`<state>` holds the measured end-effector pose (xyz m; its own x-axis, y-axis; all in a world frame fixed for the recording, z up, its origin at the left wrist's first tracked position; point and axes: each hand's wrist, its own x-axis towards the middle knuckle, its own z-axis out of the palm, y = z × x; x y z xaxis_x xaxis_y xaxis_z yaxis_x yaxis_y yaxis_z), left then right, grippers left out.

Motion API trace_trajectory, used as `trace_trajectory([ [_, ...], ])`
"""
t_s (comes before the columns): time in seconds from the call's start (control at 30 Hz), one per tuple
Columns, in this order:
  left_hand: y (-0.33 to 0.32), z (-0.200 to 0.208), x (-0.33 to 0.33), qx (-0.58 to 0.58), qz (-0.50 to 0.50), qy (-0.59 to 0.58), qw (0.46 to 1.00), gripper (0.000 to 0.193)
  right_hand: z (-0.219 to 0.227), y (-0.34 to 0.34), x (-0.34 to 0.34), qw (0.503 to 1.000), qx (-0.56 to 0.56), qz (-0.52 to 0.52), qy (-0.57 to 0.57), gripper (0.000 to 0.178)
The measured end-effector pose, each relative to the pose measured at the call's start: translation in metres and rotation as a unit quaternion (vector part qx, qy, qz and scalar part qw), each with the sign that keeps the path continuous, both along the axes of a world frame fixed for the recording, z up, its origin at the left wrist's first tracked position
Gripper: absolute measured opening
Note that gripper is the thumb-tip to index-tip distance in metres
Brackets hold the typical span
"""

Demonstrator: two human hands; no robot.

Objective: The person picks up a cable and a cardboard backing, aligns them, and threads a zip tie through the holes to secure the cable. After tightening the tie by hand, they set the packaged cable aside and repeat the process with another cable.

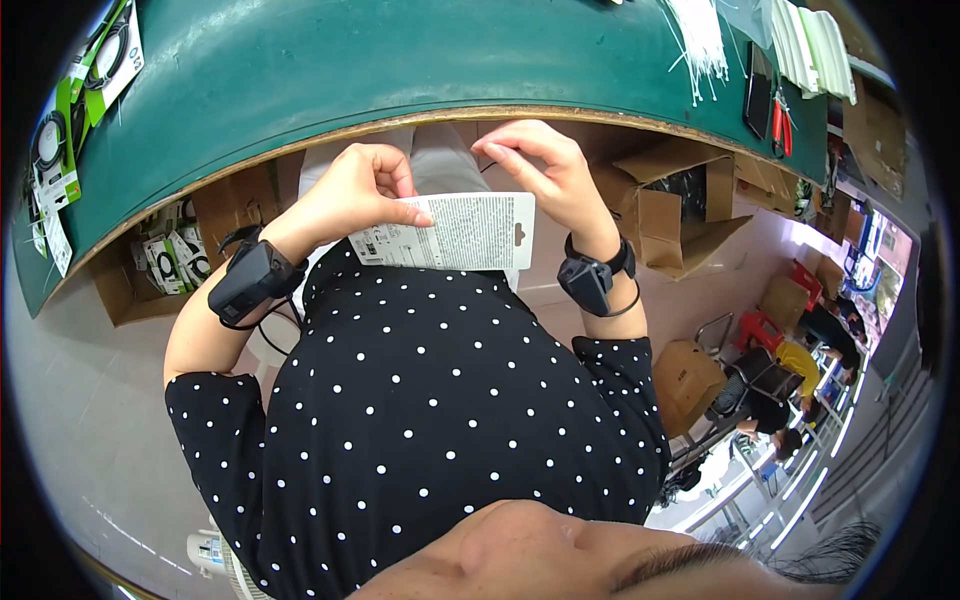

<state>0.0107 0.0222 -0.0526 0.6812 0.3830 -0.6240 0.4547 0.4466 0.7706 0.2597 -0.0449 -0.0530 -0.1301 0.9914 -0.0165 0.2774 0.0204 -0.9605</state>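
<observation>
My left hand [378,188] pinches the edge of a white packaging card [465,228] between thumb and fingers, in front of my body and below the table edge. Small dark print covers the card, and a hang hole is cut near its right end. To the right of the card and just above it is my right hand [545,170]. Its thumb and index fingertip are brought together toward the left, apart from the card. Whatever may be between those fingertips is too small to make out.
A green-topped table [400,60] curves ahead. On it lie packaged black cables [100,70], white cable ties [697,40], a dark phone [759,92] and red-handled pliers [782,125]. Cardboard boxes [660,230] stand below. Several people sit farther right.
</observation>
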Motion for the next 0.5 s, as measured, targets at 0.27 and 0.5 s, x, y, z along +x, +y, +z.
trace_trajectory([
  [0.27,-0.007,-0.004,0.001,0.01,-0.005,0.03,0.999,0.03,0.022,0.0,-0.016,0.968,0.194,0.103,-0.124,0.019],
  [0.5,-0.006,-0.007,-0.001,0.01,-0.015,0.041,0.999,0.03,0.013,-0.004,-0.042,0.933,0.238,0.185,-0.199,0.021],
])
